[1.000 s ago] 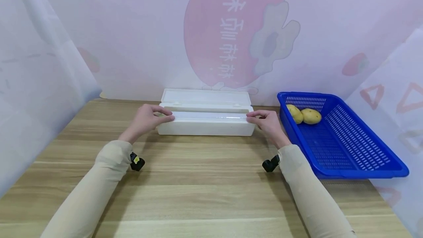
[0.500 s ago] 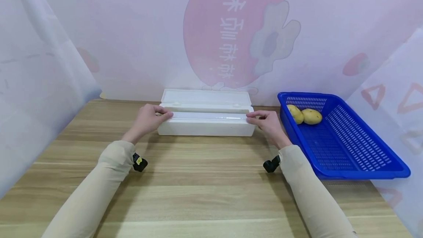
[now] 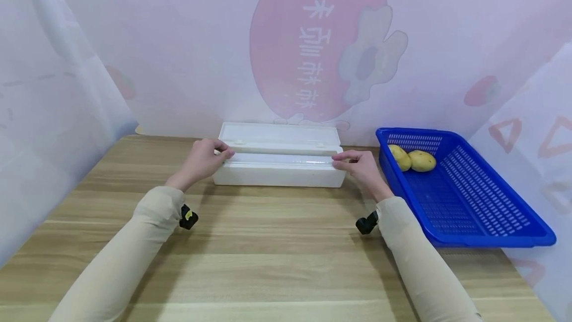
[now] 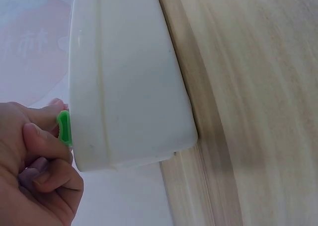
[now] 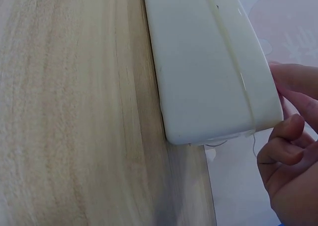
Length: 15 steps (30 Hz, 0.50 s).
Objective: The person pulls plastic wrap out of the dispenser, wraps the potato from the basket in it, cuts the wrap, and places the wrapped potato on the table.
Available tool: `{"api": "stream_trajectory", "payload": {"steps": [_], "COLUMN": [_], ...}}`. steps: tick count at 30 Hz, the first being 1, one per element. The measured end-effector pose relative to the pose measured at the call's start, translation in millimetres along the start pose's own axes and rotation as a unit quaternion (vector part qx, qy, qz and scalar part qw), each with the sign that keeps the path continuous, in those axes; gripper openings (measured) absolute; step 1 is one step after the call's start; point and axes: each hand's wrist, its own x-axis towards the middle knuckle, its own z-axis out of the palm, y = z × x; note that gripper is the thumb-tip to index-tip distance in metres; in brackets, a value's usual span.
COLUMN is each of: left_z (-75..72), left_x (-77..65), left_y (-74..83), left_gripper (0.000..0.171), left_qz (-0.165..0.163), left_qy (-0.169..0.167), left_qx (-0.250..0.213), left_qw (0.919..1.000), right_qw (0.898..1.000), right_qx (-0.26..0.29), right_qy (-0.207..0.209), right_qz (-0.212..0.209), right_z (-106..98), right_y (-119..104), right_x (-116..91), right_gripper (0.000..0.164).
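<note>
Box (image 3: 279,176), lid (image 3: 280,134) raised | left hand (image 3: 202,159): fingers pinching green piece (image 4: 65,128) | right hand (image 3: 363,169): fingers at box end, hold unclear

There is one left grip (image 3: 203,160) and one right grip (image 3: 363,169) — two in all — with two beige sleeves (image 3: 117,252) and two black wrist devices (image 3: 188,217). One white box (image 3: 279,176) shows, one lid (image 3: 280,134), one pale strip (image 3: 279,158), one green piece (image 4: 63,129), one blue basket (image 3: 491,241), two potatoes (image 3: 422,161) — one bench (image 3: 268,267).

We've got both arms (image 3: 122,257) stretched forward, left hand (image 3: 202,161) and right hand (image 3: 363,169) each pinching thumb-to-finger, other fingers (image 4: 62,177) kinda tucked in.
</note>
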Motion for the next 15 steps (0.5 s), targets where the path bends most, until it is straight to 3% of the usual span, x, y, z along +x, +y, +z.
{"api": "stream_trajectory", "payload": {"steps": [8, 15], "left_z": [-1.6, -4.7], "left_x": [3.5, 1.9], "left_y": [-2.6, -4.9], "left_gripper": [0.025, 0.027], "left_qz": [0.014, 0.003], "left_qy": [0.014, -0.018], "left_qx": [-0.008, -0.024], "left_qw": [0.9998, 0.9995], "right_qw": [0.999, 0.997], "right_qx": [-0.038, -0.064], "right_qy": [0.023, 0.051], "right_qz": [-0.023, -0.013], "right_z": [3.0, 9.2], "right_y": [3.5, 1.3], "right_x": [4.5, 9.9], "right_gripper": [0.023, 0.018]}}
